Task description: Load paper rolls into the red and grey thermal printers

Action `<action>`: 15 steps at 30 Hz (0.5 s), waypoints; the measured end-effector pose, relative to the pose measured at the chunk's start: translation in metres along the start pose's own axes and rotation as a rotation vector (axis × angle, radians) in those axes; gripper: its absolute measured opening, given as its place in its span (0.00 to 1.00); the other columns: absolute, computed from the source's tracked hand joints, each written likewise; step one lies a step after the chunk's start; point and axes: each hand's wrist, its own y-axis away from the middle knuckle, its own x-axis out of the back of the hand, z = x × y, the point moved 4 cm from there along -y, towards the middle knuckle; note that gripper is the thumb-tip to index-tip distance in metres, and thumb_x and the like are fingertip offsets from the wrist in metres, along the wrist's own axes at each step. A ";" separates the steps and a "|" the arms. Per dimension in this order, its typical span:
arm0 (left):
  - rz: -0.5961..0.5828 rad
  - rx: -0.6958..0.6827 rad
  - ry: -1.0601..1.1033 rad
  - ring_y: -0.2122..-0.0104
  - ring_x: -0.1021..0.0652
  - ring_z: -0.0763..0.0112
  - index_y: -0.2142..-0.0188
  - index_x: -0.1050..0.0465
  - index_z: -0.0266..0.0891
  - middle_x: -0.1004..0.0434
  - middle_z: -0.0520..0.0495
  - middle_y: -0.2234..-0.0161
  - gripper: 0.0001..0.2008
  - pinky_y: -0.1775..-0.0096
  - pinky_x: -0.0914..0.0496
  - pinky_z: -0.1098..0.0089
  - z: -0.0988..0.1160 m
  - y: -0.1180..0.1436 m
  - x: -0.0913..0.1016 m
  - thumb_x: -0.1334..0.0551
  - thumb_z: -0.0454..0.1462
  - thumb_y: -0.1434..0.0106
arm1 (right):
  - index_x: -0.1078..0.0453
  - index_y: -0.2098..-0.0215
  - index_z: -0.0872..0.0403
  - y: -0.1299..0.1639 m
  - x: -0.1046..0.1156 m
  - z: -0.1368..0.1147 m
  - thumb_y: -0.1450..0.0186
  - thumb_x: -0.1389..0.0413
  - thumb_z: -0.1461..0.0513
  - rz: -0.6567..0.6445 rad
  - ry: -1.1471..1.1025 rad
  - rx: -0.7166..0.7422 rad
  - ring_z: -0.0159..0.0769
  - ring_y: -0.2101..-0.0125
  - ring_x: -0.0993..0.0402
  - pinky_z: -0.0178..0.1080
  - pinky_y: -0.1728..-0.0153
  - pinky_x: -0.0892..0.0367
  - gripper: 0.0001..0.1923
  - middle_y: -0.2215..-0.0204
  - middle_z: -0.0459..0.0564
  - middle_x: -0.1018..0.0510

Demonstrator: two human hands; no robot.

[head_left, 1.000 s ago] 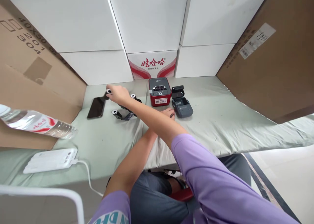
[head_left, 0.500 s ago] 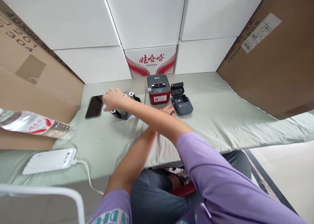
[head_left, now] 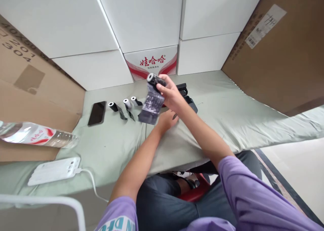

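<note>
My right hand (head_left: 169, 92) grasps a paper roll (head_left: 157, 80), thumb laid along the near side and fingers curled around the back, with the pale cored end pointing out toward 10 o'clock. From it a dark printed strip (head_left: 152, 104) hangs down toward 7 o'clock, creased partway. I hold the roll up in front of the white box with red lettering (head_left: 152, 61), and my right forearm (head_left: 202, 129) runs back from the wrist toward 4 or 5 o'clock, into a purple sleeve (head_left: 253, 187).

My left hand (head_left: 167, 120) sits lower, just under the right wrist, back of the hand upward. Its forearm (head_left: 140, 156) slants back toward 7 o'clock. The fingers are partly covered by my right arm, and a small dark shape shows by them, so I cannot tell whether that hand is clenched on something or relaxed.

At 3 o'clock from my right hand, and partly covered by it, is a dark device with its lid raised (head_left: 192, 105). Toward 9 o'clock, 3 loose rolls (head_left: 127, 103) lie on the table (head_left: 113, 146), their tails trailing. Farther along that way lies a black phone (head_left: 97, 113).
</note>
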 end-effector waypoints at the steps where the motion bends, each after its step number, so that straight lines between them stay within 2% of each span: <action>1: 0.010 0.001 0.016 0.54 0.21 0.57 0.58 0.22 0.39 0.20 0.40 0.54 0.08 0.51 0.28 0.61 -0.001 0.000 -0.001 0.39 0.36 0.32 | 0.41 0.48 0.45 0.009 0.025 -0.001 0.38 0.41 0.38 0.055 -0.038 -0.023 0.37 0.63 0.21 0.38 0.67 0.25 0.30 0.57 0.47 0.22; 4: 0.043 -0.017 0.137 0.55 0.20 0.59 0.59 0.22 0.40 0.19 0.41 0.56 0.09 0.51 0.26 0.61 0.001 0.001 0.000 0.41 0.38 0.30 | 0.42 0.52 0.44 0.036 0.089 0.008 0.43 0.34 0.41 0.169 -0.037 -0.069 0.35 0.67 0.23 0.35 0.71 0.28 0.32 0.61 0.44 0.23; 6: 0.080 -0.029 0.298 0.57 0.19 0.60 0.57 0.23 0.39 0.18 0.42 0.58 0.12 0.54 0.25 0.62 0.001 0.003 0.003 0.37 0.44 0.32 | 0.42 0.54 0.44 0.050 0.120 0.021 0.44 0.31 0.44 0.204 0.010 -0.079 0.33 0.71 0.26 0.33 0.75 0.31 0.31 0.64 0.43 0.24; 8: 0.125 -0.068 0.521 0.60 0.19 0.60 0.53 0.25 0.38 0.18 0.41 0.58 0.24 0.57 0.25 0.63 0.002 0.006 0.006 0.28 0.51 0.41 | 0.41 0.56 0.45 0.062 0.142 0.035 0.45 0.30 0.47 0.253 0.052 -0.065 0.31 0.75 0.30 0.32 0.78 0.35 0.30 0.67 0.42 0.24; 10: 0.161 -0.100 0.766 0.65 0.20 0.64 0.51 0.27 0.37 0.18 0.42 0.60 0.36 0.63 0.27 0.67 0.000 0.007 0.009 0.24 0.56 0.52 | 0.41 0.57 0.46 0.071 0.154 0.046 0.44 0.30 0.49 0.290 0.072 -0.037 0.30 0.75 0.31 0.33 0.78 0.35 0.28 0.66 0.42 0.25; 11: 0.170 -0.097 0.858 0.69 0.22 0.67 0.52 0.27 0.37 0.18 0.42 0.62 0.39 0.67 0.29 0.69 -0.002 0.007 0.010 0.25 0.60 0.53 | 0.41 0.57 0.46 0.073 0.156 0.050 0.44 0.31 0.50 0.292 0.075 -0.019 0.31 0.74 0.30 0.33 0.76 0.34 0.27 0.65 0.43 0.24; 15: 0.153 -0.002 1.098 0.80 0.31 0.75 0.58 0.25 0.36 0.23 0.48 0.74 0.39 0.77 0.40 0.72 -0.010 0.006 0.008 0.39 0.70 0.45 | 0.40 0.56 0.46 0.075 0.155 0.055 0.41 0.33 0.51 0.222 0.101 0.043 0.36 0.64 0.25 0.39 0.63 0.27 0.24 0.61 0.45 0.23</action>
